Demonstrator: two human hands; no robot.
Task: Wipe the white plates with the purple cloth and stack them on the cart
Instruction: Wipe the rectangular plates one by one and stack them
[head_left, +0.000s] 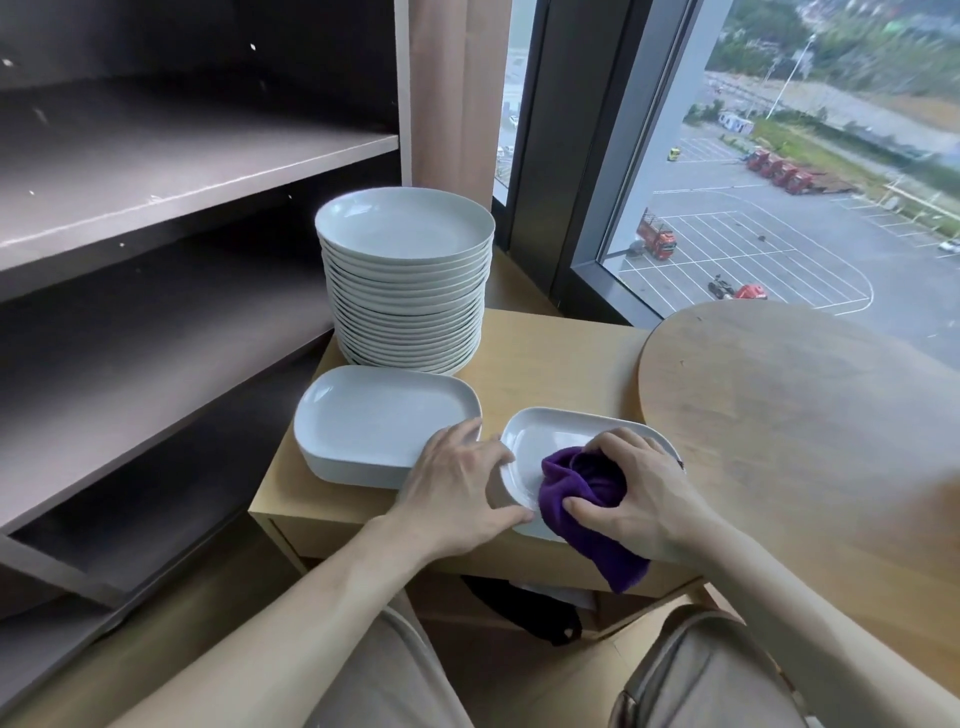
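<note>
One white plate (530, 441) at cart's (561, 358) near edge, my right hand (636, 493) clutching purple cloth (584, 491) on it, left hand (457, 488) spread against its rim.

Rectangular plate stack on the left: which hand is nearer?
Left. The left hand lies at the near right corner of the rectangular plate stack, fingertips over its rim. The right hand is further right, gripping the purple cloth on the single plate.

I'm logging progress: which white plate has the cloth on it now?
The rectangular plate at the front right of the cart: only it has the purple cloth in it, gripped by the right hand.
</note>
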